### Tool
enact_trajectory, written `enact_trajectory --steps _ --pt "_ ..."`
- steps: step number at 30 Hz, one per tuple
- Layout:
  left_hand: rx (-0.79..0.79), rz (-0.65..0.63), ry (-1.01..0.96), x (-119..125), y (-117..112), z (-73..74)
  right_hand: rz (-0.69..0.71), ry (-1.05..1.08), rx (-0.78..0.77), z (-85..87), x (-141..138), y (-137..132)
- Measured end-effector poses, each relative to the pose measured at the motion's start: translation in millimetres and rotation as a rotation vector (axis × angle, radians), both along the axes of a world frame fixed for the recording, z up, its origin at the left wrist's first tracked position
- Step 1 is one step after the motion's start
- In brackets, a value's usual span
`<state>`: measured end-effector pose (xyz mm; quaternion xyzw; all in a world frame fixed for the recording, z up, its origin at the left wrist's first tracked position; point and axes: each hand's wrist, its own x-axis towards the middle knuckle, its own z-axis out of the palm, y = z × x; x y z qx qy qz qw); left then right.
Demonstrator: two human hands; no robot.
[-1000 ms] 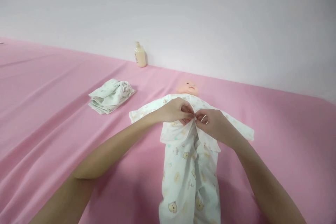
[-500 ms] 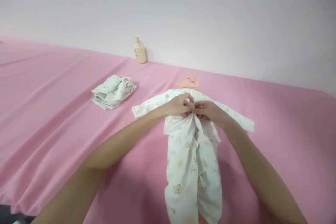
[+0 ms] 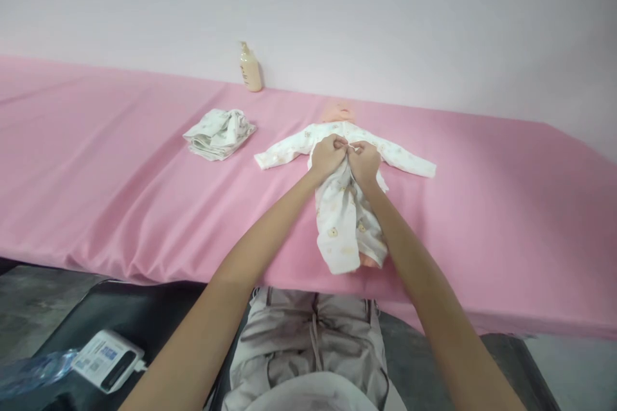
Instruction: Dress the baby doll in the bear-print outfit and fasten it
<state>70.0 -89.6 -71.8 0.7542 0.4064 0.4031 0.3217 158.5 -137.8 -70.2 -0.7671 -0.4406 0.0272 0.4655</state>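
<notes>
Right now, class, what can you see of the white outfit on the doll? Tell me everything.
The white outfit looks like soft cloth printed with small bear faces. It clothes the doll, lying on the pink sheet, long sleeves spread to either side and legs pointing toward the near edge. The front is rumpled where the left grip and right grip meet, pinching the cloth; any fastening there is hidden.

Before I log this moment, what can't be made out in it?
All in the head view:
Which part of the white patterned cloth baby top the left hand and right hand pinch: hidden in their grip.
The top's middle: covered by both hands.
Lettering on the cream plastic pump bottle: too small.
One end of the clear plastic bottle: cut off by the left edge.
</notes>
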Motion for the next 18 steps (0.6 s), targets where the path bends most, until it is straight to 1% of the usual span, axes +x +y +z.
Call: enact_trajectory --steps 4,7,11,18 --pt "0.185 0.064 0.041 -1 -21 -6.4 -0.026 -0.083 -0.013 -6.6 -6 -8" --pt "0.264 0.104 0.066 -2 -34 -11.4 -0.054 -0.095 -0.037 -8.2 -12 -14" --pt "0.271 0.113 0.042 -4 -38 -15.2 -0.029 -0.102 -0.015 -8.1 -20 -22" --pt "0.217 0.152 -0.038 -8 -38 -20.0 0.101 -0.159 0.094 -10.7 -20 -28"
